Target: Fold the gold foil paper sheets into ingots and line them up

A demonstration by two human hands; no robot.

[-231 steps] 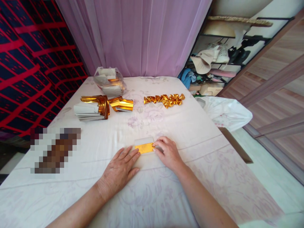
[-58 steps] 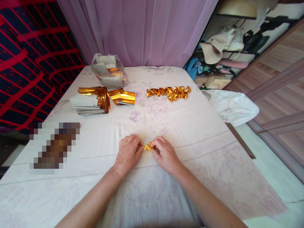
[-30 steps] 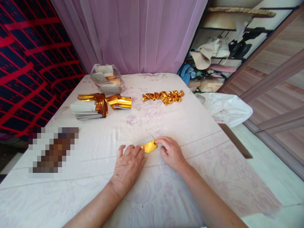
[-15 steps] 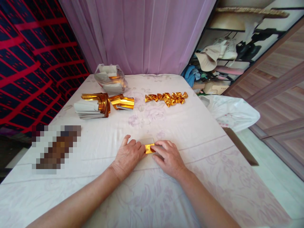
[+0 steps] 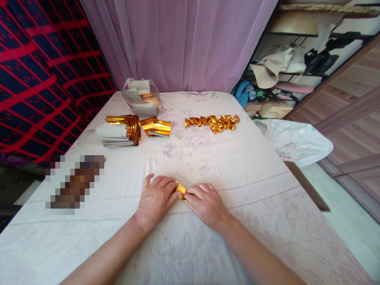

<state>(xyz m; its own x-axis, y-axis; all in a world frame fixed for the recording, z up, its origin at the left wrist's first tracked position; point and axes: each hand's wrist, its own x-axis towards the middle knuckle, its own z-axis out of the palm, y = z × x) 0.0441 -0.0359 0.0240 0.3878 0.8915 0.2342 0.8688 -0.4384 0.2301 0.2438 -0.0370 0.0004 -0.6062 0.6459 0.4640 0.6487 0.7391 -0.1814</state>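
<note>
A small sheet of gold foil paper (image 5: 180, 187) lies on the white flowered cloth (image 5: 231, 166) in front of me, mostly covered by my fingers. My left hand (image 5: 156, 198) presses its left end flat. My right hand (image 5: 206, 204) presses its right end, fingertips meeting the left hand's over the foil. A pale flap of the sheet shows just behind the fingers. Farther back lies a row of folded gold pieces (image 5: 212, 122).
At the back left sit a stack of white-backed gold sheets (image 5: 118, 132), a loose curled gold sheet (image 5: 157, 127) and a clear plastic bag of paper (image 5: 142, 97). A white bag (image 5: 297, 140) hangs off the right edge. A blurred patch (image 5: 75, 182) lies at left.
Both hands have drawn a little toward me and closed in over the foil, so less gold shows than half a second ago. The view shifted slightly.
</note>
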